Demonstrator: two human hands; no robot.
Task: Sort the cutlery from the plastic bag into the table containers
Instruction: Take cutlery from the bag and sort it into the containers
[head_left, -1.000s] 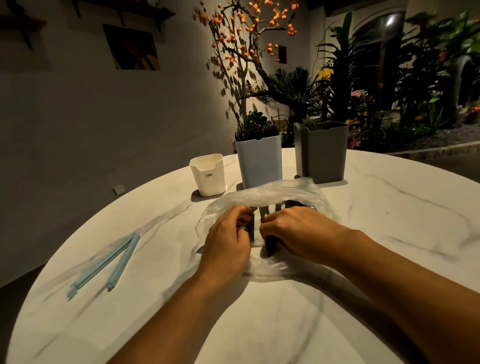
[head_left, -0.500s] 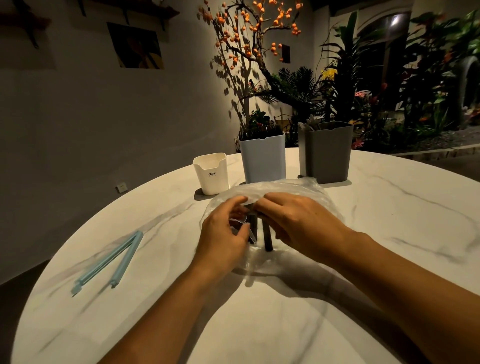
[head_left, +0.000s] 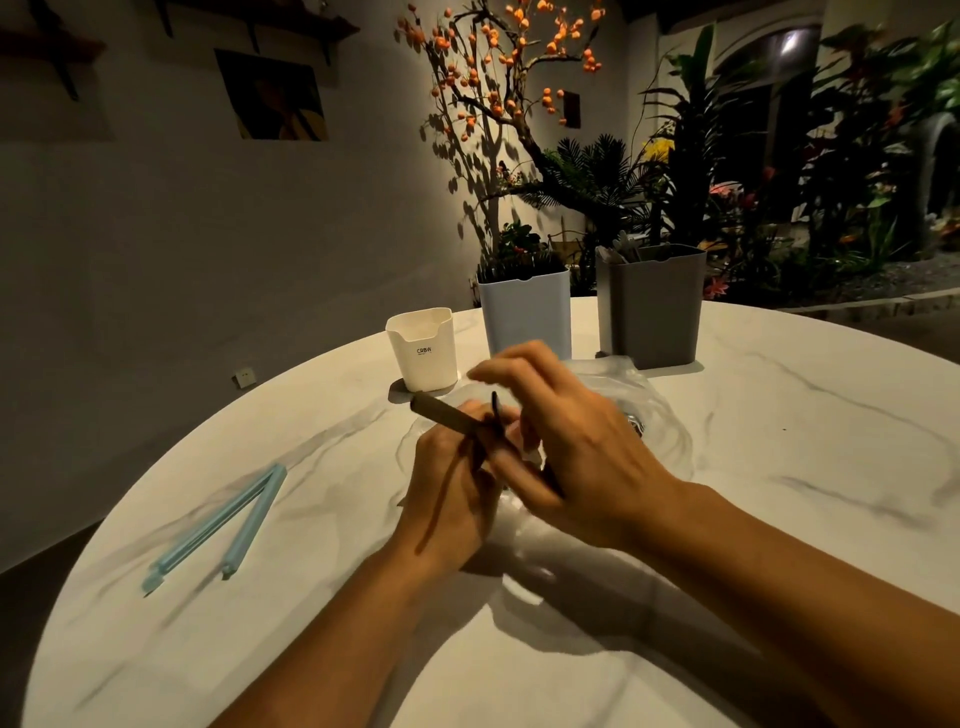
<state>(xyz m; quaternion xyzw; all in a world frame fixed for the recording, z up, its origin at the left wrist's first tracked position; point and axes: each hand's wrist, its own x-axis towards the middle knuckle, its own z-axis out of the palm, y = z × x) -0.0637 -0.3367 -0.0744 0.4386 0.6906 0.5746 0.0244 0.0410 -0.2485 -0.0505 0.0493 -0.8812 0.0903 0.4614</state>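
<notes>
Grey container (head_left: 652, 312) holds cutlery; blue container (head_left: 524, 317), white cup (head_left: 423, 348) contents unseen. Both hands' grip unclear, blurred.

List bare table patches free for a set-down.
Free: the table right of the bag; the near edge before the forearms; between the blue clip and white cup. Crowded: cup, blue bin, grey bin, with the bag under both hands.

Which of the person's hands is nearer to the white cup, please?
The left. The left hand sits just in front of the white cup, holding dark handles pointing at it; the right hand is further right.
</notes>
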